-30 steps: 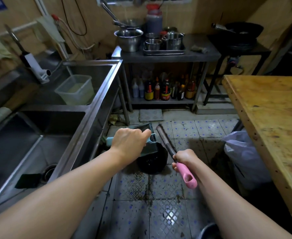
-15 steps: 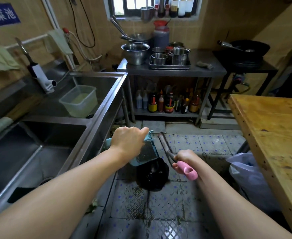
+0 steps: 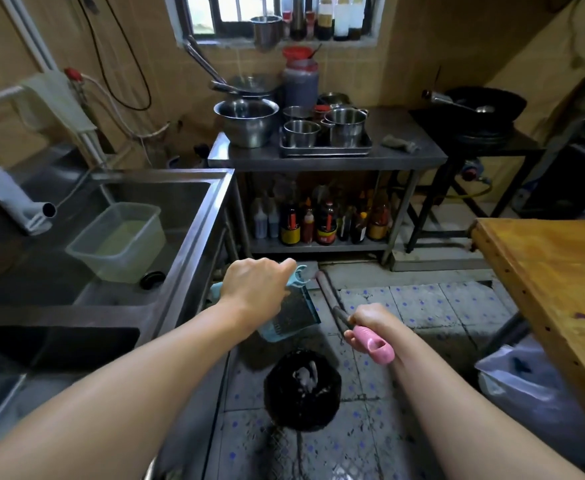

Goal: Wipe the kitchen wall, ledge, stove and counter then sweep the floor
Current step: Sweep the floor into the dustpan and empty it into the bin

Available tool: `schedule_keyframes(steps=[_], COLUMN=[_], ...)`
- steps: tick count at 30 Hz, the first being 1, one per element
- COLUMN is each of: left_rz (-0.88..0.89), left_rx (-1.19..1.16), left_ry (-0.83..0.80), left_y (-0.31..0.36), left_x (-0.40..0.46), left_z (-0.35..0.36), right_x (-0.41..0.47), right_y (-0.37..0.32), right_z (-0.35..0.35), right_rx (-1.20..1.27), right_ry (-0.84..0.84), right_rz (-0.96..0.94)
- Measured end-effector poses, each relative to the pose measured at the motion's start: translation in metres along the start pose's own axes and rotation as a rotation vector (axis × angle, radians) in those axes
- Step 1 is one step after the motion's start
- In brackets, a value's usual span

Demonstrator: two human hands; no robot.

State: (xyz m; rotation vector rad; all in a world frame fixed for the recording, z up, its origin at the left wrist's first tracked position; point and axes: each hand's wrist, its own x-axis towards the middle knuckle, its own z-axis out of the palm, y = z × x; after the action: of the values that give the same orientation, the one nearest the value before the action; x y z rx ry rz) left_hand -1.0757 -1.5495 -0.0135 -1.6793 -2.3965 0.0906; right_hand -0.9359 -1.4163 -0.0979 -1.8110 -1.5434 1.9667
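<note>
My left hand (image 3: 254, 284) grips the handle of a light-blue dustpan (image 3: 293, 315), which hangs tilted above the tiled floor (image 3: 422, 306), its pan dark with dirt. My right hand (image 3: 370, 322) holds a broom by its pink-capped handle (image 3: 374, 344); the dark shaft (image 3: 329, 299) runs forward and down toward the floor by the steel table. A black-lined bin (image 3: 301, 393) stands on the floor just below and between both hands, with pale rubbish inside.
A steel double sink (image 3: 187, 244) with a clear tub (image 3: 118, 242) runs along the left. Ahead stands a steel table (image 3: 405, 154) with pots, sauce bottles beneath. A wok (image 3: 485, 105) sits on a burner at right. A wooden counter (image 3: 561, 271) and white bag (image 3: 526, 386) flank the right.
Both hands have lifted away from the bin with the dustpan and broom, so the bin's opening now shows below them. The view has tilted upward toward the window.
</note>
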Motion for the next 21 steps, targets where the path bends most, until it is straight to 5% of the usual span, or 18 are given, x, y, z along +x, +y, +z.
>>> schedule_keyframes(steps=[21], left_rz=[-0.059], left_rx=[-0.055], left_ry=[-0.202], left_y=[-0.033], left_x=[0.220], left_z=[0.116], right_x=[0.219], right_y=[-0.112], right_z=[-0.020], right_rx=[-0.038], right_ry=[-0.001], right_rz=[0.147])
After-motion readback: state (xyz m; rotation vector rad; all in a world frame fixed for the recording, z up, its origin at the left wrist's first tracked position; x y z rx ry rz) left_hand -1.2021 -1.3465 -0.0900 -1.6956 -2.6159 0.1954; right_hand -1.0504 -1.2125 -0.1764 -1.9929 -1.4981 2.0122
